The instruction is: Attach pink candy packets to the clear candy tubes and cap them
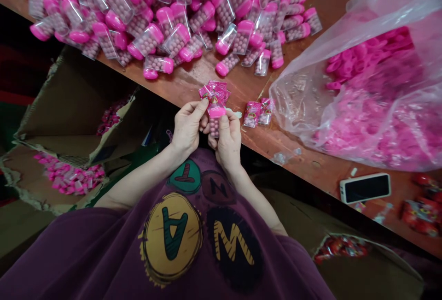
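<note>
At the table's near edge, a small clear candy container [214,127] with a pink cap and pinkish balls inside is gripped in my right hand [228,138]. The thumb presses beside its cap. My left hand [187,127] is closed in a pinch on a pink printed label [213,101] just above that cap; part of the label is hidden by the fingers. More pink printed labels [221,89] lie on the table right behind the fingertips. Two containers with pink printed labels [252,114] sit to the right of my right hand.
A large heap of pink-capped candy containers [162,37] covers the back of the table. On the right rests a clear bag [297,102] of pink plastic parts, with a phone [366,188] in front. Cardboard boxes [58,106] holding pink pieces stand below left.
</note>
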`<state>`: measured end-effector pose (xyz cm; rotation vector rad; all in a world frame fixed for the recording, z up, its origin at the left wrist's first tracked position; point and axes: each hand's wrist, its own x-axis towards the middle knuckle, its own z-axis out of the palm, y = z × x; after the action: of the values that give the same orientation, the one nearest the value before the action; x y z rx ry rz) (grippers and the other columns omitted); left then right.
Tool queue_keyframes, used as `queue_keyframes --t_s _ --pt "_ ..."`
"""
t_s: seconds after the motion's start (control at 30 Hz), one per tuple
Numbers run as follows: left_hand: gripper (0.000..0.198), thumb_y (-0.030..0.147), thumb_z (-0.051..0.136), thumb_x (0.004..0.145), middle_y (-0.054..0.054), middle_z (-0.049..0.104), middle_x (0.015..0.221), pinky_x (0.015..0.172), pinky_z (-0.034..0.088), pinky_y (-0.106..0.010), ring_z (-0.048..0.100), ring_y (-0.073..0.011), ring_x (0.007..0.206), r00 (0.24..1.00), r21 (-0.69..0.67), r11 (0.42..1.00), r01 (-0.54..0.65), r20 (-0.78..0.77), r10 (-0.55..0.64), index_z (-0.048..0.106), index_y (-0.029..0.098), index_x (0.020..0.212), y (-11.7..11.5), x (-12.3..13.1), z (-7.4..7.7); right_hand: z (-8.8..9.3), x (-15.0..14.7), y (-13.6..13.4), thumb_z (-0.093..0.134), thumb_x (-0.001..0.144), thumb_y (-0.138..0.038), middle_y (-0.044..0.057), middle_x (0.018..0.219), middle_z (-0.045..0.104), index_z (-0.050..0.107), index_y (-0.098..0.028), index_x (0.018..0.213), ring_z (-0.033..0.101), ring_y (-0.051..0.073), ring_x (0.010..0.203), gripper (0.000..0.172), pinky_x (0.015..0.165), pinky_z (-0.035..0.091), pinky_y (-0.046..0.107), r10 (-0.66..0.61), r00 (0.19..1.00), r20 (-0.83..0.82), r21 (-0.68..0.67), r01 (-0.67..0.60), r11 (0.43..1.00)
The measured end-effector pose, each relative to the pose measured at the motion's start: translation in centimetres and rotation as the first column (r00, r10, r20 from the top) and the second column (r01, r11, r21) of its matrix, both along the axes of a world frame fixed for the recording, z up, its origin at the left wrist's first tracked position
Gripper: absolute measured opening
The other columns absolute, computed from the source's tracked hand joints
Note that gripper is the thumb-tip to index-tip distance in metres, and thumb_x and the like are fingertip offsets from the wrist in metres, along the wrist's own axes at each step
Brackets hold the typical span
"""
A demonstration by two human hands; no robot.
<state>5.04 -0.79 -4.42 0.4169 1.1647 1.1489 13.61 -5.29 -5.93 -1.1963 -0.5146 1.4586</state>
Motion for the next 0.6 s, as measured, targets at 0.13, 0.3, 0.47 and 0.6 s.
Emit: queue_keyframes --t_s 0.13,0.3,0.47,0.6 --pt "0.036 0.040 0.093 0.079 0.010 0.050 0.052 0.040 0.027 -0.021 0.037 -0.0038 0.040 0.996 0.005 0.997 0.075 0.055 -0.076 0.066 0.018 0.087 0.2 -0.3 -0.2 -0.8 0.3 0.2 0.067 0.096 -0.064 -0.008 0.075 0.056 0.046 -0.030 0.124 0.042 0.006 0.046 0.049 0.041 0.034 0.021 0.015 1.000 -0.008 0.026 -0.014 1.000" --pt "0.036 0.040 0.090 0.083 0.006 0.051 0.055 0.043 0.026 -0.019 0.040 -0.0028 0.045 0.968 -0.038 0.973 0.229 0.114 -0.223 0.066 0.015 0.076 0.1 -0.8 -0.6 -2.1 1.3 0.0 0.066 0.099 -0.059 -0.007 0.072 0.060 0.045 -0.031 0.134 0.060 0.011 0.059 0.050 0.059 0.052 0.026 0.045 0.964 0.263 0.152 -0.087 0.985" --pt "0.048 0.054 0.090 0.079 0.006 0.050 0.053 0.045 0.028 -0.019 0.041 -0.0029 0.046 0.953 0.000 0.959 0.282 0.113 -0.281 0.064 0.015 0.070 -0.4 -0.8 -0.8 -1.5 2.3 0.0 0.063 0.100 -0.063 -0.002 0.082 0.065 0.049 -0.031 0.137 0.064 0.015 0.064 0.051 0.064 0.056 0.032 0.071 0.859 0.506 0.151 -0.170 0.974" --pt "0.049 0.053 0.096 0.071 0.006 0.052 0.055 0.044 0.028 -0.019 0.043 -0.0031 0.045 0.958 0.025 0.961 0.277 0.072 -0.278 0.065 0.015 0.072 -0.3 -0.9 -0.7 -0.6 2.3 0.4 0.054 0.103 -0.066 -0.005 0.073 0.057 0.050 -0.030 0.132 0.051 0.011 0.051 0.047 0.048 0.047 0.026 0.126 0.965 0.232 0.084 -0.149 0.985"
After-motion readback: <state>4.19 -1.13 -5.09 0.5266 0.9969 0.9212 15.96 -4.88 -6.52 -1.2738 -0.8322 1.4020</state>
